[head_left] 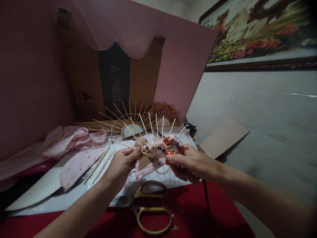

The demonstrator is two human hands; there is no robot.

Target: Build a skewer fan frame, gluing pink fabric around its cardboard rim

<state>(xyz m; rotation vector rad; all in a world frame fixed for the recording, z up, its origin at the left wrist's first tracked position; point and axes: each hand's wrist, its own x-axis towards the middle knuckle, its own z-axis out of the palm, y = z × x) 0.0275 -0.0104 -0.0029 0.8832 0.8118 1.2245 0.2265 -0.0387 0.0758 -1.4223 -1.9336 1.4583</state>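
Between my hands is a craft piece wrapped in floral fabric (160, 147), with several thin wooden sticks fanning upward from it. My left hand (123, 162) pinches its left end between thumb and fingers. At the right end, my right hand (192, 162) is closed on the same piece, and some dark floral fabric hangs beneath the fingers. A pink spotted fabric strip (150, 170) lies just below. Behind the piece sits a ball of twine (140, 142). Large scissors (151, 209) with yellowish handles rest in front, between my forearms.
A half-round piece with sticks (132, 130) and a beaded arch (164, 112) stand at the back. Pink fabric (74, 140), a spotted fabric half-circle (79, 167) and loose sticks (102, 165) lie left. Cardboard (146, 76) rises behind; a flat board (224, 137) leans right.
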